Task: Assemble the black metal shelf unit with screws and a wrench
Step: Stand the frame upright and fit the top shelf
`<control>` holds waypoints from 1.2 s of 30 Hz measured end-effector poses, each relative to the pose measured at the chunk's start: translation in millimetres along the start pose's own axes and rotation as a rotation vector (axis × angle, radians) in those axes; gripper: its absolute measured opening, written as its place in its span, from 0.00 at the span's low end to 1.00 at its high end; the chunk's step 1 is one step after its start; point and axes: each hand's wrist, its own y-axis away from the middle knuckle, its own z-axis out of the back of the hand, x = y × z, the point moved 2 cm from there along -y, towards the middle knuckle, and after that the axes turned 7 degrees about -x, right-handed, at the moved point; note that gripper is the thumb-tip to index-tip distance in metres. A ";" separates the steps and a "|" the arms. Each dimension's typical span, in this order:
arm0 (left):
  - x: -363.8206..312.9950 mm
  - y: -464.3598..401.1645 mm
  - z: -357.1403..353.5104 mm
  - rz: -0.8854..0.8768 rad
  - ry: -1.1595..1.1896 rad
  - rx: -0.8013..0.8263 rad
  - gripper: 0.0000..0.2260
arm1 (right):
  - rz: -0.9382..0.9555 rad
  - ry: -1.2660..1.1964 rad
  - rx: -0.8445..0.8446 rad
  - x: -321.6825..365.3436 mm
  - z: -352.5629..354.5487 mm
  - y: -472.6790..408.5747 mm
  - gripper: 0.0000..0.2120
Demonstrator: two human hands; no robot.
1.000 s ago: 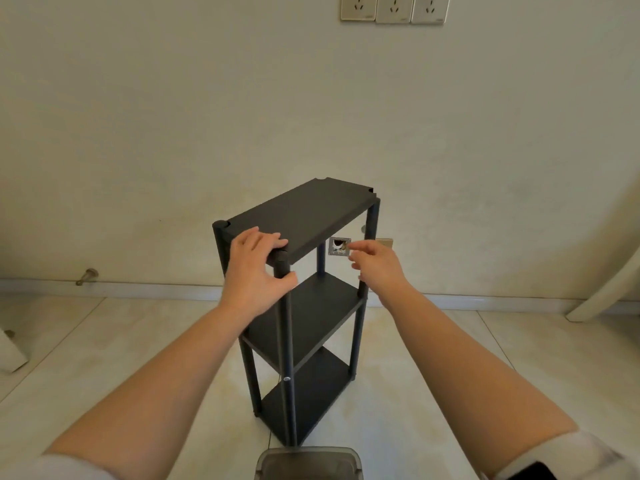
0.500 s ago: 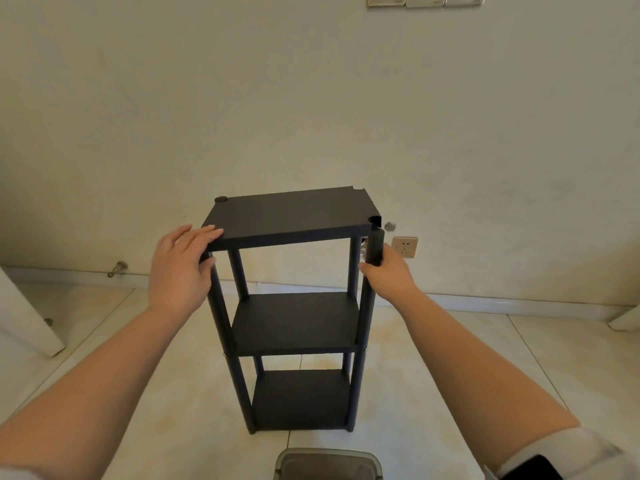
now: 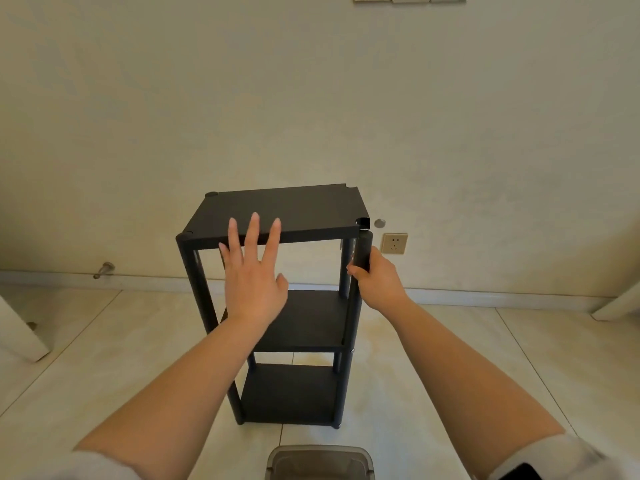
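Now left hand (image 3: 254, 275) has shifted (fingers spread) to shelf (image 3: 277, 209) front.

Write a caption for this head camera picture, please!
Right hand grips the front right post of a black three-tier shelf unit; left hand reaches open toward its top.

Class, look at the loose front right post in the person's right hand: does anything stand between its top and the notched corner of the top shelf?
Nothing visible does. The right hand grips the post, whose top sits just beside the top shelf's empty notch, with only a small open gap between them.
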 end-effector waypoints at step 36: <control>-62.9 41.9 16.2 0.303 0.863 0.406 0.12 | -0.134 -0.038 -0.135 -18.1 37.4 -11.6 0.16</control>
